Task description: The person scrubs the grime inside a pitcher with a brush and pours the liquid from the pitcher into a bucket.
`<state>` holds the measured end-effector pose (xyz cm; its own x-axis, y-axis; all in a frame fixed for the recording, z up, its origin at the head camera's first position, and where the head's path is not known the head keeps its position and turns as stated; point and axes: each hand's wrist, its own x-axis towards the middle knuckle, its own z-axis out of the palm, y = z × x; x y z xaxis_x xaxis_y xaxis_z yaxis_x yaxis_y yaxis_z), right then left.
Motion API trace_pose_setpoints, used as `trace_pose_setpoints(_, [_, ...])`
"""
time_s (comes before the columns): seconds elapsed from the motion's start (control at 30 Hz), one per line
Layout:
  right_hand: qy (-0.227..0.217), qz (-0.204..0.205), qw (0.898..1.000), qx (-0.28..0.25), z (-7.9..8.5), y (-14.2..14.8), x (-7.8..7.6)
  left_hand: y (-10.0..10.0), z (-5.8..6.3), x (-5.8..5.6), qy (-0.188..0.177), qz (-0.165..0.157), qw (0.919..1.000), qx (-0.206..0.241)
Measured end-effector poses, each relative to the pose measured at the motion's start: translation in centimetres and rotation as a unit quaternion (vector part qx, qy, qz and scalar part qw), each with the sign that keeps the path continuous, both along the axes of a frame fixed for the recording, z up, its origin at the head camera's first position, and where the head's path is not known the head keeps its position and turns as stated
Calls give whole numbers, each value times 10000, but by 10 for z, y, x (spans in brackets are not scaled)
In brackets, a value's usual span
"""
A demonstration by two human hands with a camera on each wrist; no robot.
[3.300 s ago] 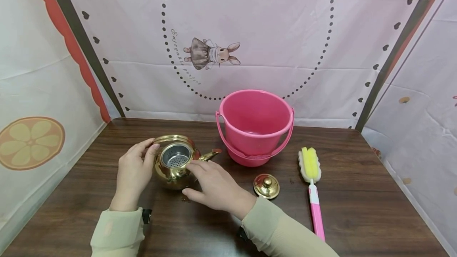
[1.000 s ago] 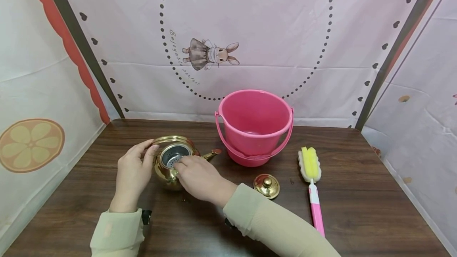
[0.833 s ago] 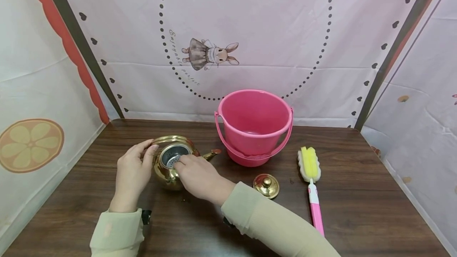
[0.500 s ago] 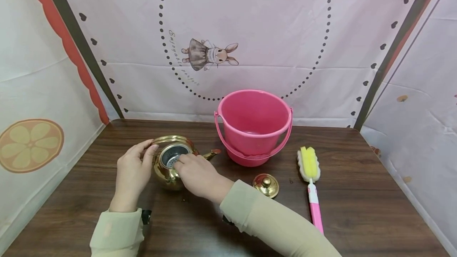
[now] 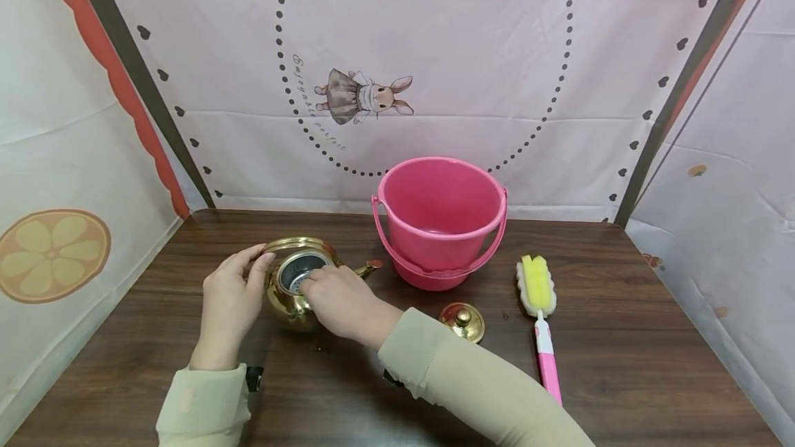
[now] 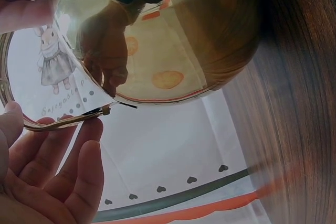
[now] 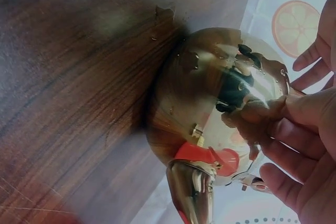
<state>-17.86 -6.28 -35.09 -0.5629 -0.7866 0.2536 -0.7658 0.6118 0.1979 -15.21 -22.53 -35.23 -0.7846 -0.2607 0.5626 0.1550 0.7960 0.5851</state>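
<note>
A gold teapot [image 5: 292, 312] with a short spout [image 5: 368, 268] stands upright on the left of the table. Its lid is off, and a perforated metal strainer [image 5: 295, 272] sits in the mouth. My left hand [image 5: 231, 299] pinches the teapot's arched handle [image 5: 302, 242] between thumb and fingers; the left wrist view shows the curled fingers [image 6: 86, 182] under it. At the strainer's near right rim, my right hand [image 5: 344, 305] pinches with fingertips reaching into the mouth, partly hidden in the head view. In the right wrist view several of its fingers [image 7: 289, 156] hang beside the teapot.
The gold lid [image 5: 462, 323] lies right of the right forearm. Behind it stands a pink bucket [image 5: 428, 250] with its handle down. A yellow-and-white sponge brush [image 5: 537, 288] with a pink grip lies at the right. Small water drops [image 7: 164, 11] dot the table beside the teapot.
My right hand has gone from outstretched fingers on the teapot's near right side to the strainer's rim. It has barely moved over the last second. My left hand stays on the handle.
</note>
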Motion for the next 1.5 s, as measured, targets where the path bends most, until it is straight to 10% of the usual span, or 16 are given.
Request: trace_pose_setpoints(1.5, [181,-80,9998,94,1,-12,-7,0,4,2,-184,7,9998,-57])
